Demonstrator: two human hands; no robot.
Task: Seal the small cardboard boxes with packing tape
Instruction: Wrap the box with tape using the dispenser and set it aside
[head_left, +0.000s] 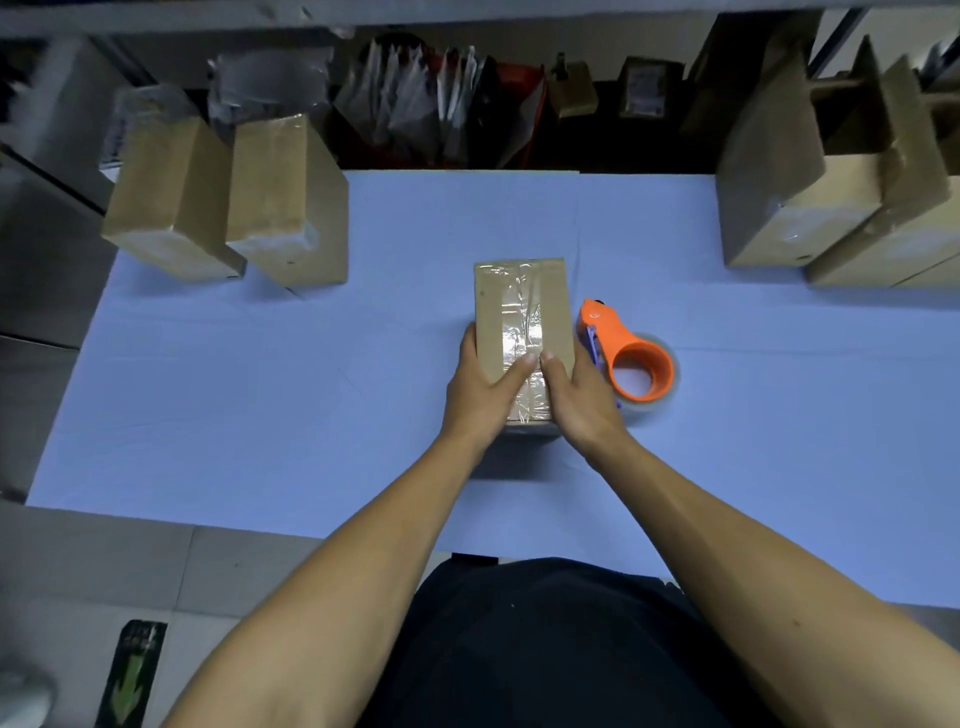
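- Small brown cardboard box (522, 322) standing at centre of the pale blue table covering (260, 389), long axis running away from the body.
- Strip of clear packing tape (525, 332) along the box top, wrinkled, reaching from far edge to near edge.
- Left hand (480, 387) clasping the box's near left side; thumb laid across the top, tip on the tape; fingers hidden behind the left face.
- Right hand (576, 400) clasping the near right side; thumb on the top beside the tape, fingers out of sight down the right face.
- Thumb tips nearly touching, box held between both palms.
- Orange plastic tape dispenser with a clear roll (631, 358) lying on the covering just right of the box, close beside the right hand; contact with the hand not determinable.
- Two taped brown cardboard boxes (228, 202) at far left of the table.
- Larger brown cardboard boxes (831, 208) at far right, flaps raised.
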